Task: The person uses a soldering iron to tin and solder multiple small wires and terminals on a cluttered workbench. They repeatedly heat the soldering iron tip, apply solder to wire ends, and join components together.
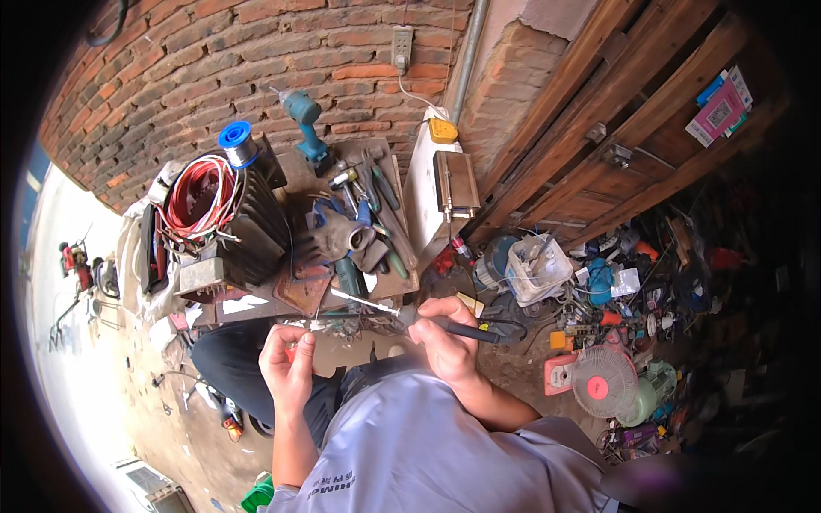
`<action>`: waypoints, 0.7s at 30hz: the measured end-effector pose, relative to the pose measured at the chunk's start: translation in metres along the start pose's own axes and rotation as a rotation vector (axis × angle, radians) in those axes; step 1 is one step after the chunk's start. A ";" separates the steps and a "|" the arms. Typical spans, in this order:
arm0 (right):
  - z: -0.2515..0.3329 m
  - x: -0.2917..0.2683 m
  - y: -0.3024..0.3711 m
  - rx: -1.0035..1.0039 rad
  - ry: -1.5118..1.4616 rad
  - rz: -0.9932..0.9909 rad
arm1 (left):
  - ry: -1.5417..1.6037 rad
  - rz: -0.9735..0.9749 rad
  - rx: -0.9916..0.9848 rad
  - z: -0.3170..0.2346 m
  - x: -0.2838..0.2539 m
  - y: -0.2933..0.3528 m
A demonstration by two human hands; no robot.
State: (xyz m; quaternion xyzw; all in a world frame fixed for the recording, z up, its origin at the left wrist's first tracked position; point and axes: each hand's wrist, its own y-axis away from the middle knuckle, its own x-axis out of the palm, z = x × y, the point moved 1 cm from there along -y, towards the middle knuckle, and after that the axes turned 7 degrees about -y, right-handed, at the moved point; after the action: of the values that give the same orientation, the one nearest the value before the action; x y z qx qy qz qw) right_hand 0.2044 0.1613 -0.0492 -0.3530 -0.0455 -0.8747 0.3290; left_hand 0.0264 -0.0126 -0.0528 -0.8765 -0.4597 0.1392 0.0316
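My right hand (pixel 443 335) grips the black handle of a soldering iron (pixel 402 313), whose metal tip points left over the front edge of a low workbench (pixel 304 295). My left hand (pixel 289 361) is raised beside my knee, fingers pinched on a small reddish part (pixel 292 352) that is too small to tell. The two hands are a short gap apart. I wear a grey shirt and dark trousers.
The bench holds a wound motor stator with red wires (pixel 201 201), a blue solder spool (pixel 237 137), a teal drill (pixel 306 120), pliers and gloves. A white box (pixel 432 184) leans at the brick wall. Fans (pixel 603 380), cables and parts litter the ground on the right.
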 end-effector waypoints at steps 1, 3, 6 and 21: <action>-0.001 -0.001 -0.001 -0.023 0.012 0.002 | 0.066 0.004 -0.083 -0.007 0.001 -0.004; -0.004 -0.002 -0.004 -0.059 0.037 0.011 | -0.001 0.021 -0.006 -0.003 -0.002 -0.015; -0.001 0.000 -0.007 -0.010 -0.010 0.012 | -0.126 0.074 0.117 0.003 -0.012 -0.043; -0.006 0.013 -0.001 -0.041 0.077 -0.185 | -0.279 0.428 0.667 -0.066 -0.025 -0.159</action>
State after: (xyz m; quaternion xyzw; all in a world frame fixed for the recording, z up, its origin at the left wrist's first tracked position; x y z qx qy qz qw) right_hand 0.1928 0.1534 -0.0452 -0.3200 -0.0472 -0.9151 0.2408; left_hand -0.0952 0.0633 0.0451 -0.8669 -0.1967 0.4010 0.2213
